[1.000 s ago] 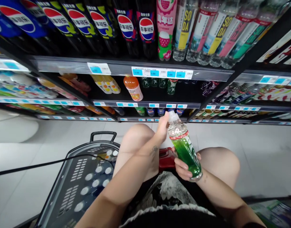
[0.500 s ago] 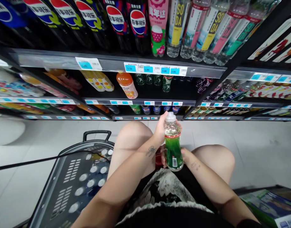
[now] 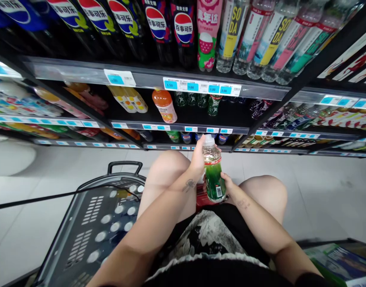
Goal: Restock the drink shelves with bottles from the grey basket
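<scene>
Largest first. Black multi-tier shelf unit (image 3: 188,116) spans the upper view, carrying rows of drinks; pale grey tiled floor (image 3: 326,183) lies in front.

Grey slotted plastic basket (image 3: 73,219) stands on the floor beside the person's left leg. Inside: a cluster of bottles with white caps (image 3: 115,227).

Upper tier: tall dark cola bottles with red, white and blue emblems (image 3: 184,32), standing in a row.

Clear plastic bottle with a green label and red band (image 3: 213,175) is held between the person's knees, its cap end tipped slightly to the left and toward the shelf.

Left hand (image 3: 198,157) is wrapped around the bottle's upper part, thumb along the neck, some fingers showing past the far side. Right hand (image 3: 227,184) grips the lower half from the right, thumb against the label; its remaining fingers are mostly hidden behind the bottle.

White translucent cap (image 3: 209,140) sits on the bottle, just beside the left thumb.
</scene>
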Tool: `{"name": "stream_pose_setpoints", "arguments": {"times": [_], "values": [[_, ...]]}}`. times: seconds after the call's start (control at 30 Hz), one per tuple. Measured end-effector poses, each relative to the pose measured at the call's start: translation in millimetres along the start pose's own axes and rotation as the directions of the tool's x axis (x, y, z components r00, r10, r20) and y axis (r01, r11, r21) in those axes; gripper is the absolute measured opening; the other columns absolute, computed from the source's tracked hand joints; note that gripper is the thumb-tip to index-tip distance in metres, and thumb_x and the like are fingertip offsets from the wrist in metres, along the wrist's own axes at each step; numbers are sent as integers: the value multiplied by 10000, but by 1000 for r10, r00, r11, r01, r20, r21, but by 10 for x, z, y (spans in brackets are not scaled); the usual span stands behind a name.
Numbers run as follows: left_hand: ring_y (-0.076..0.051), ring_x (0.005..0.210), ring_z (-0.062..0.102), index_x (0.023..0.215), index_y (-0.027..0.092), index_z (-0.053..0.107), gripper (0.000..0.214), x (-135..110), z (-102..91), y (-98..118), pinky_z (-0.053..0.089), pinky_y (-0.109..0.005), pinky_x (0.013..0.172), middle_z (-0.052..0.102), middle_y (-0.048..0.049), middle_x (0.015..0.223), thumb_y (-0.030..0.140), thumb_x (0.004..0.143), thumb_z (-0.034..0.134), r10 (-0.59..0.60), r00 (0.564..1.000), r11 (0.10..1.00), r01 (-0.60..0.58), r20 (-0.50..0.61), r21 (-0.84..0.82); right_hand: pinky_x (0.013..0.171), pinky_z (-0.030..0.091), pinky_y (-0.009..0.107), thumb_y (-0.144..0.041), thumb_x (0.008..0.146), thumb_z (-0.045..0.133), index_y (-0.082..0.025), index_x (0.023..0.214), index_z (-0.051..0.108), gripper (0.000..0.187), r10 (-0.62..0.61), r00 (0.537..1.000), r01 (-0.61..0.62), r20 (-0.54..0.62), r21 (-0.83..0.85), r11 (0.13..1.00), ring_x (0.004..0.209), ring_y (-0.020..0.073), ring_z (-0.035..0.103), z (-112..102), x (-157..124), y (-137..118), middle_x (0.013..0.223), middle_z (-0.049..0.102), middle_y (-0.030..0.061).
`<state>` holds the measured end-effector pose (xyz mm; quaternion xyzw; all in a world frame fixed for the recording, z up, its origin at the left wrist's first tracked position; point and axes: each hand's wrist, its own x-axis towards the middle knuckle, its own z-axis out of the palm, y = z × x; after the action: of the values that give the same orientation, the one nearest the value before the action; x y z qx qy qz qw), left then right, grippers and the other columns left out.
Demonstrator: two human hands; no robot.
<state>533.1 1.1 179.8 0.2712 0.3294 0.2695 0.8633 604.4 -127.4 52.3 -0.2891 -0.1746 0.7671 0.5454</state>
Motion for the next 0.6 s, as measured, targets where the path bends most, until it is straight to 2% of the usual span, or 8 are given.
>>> {"name": "stream_pose_setpoints", "arguments": {"times": [0.1,0.2,0.3,0.33,0.37,0.47,0.53,0.6], "values": [[-180,591,643,773,127,656,595,-23,-37,65,512,-282,567,687,-89,684,717,726,595,75,991,996,-81,115,45,711,567,402,-634,686,699,-104,1025,566,643,-65,997,66,28,-53,996,732,259,694,84,27,-101,781,706,104],[-251,779,695,882,107,688,609,-68,-51,116,544,-328,669,723,-138,831,687,730,581,107,963,991,-122,248,46,721,572,377,-656,684,712,-79,1050,581,696,-61,996,63,64,-29,998,770,255,705,135,-11,-153,837,723,134],[-322,1000,682,1071,107,675,637,-126,-29,124,549,-391,804,718,-168,1037,642,740,576,80,910,997,-77,408,-25,630,580,343,-809,677,641,-75,1034,604,817,-72,964,42,254,121,992,720,249,715,174,-4,-119,835,735,153],[-334,1033,674,1137,124,653,651,-146,-16,115,545,-408,831,706,-168,1092,636,738,599,60,876,998,-47,478,-39,581,576,335,-862,669,603,-83,1010,617,850,-112,915,38,387,195,980,675,247,712,194,23,-99,798,734,148],[-341,1048,671,1194,147,625,668,-167,-1,101,541,-423,854,694,-164,1134,619,722,652,30,833,999,-14,552,-33,544,572,334,-891,659,586,-95,975,630,858,-156,833,14,531,261,965,632,247,707,219,58,-82,752,730,139],[-324,1032,675,1283,209,547,782,-224,36,31,529,-428,885,681,-146,1154,406,600,873,-107,706,992,25,700,127,555,587,355,-787,733,658,-143,844,645,654,-133,540,-185,831,271,945,564,231,693,318,169,-63,619,699,98],[-282,983,681,1279,212,527,835,-253,47,-34,524,-398,875,689,-130,1105,239,542,919,-143,714,973,-24,685,229,602,600,353,-608,861,668,-162,813,646,449,-69,416,-306,907,211,928,562,210,693,387,201,-70,590,688,76],[-238,926,679,1263,203,516,824,-270,46,-99,523,-364,853,692,-110,1054,184,543,917,-82,769,965,-97,634,243,613,602,329,-481,955,602,-169,850,656,334,-115,359,-347,926,247,905,556,187,689,444,182,-82,595,690,60]]}}
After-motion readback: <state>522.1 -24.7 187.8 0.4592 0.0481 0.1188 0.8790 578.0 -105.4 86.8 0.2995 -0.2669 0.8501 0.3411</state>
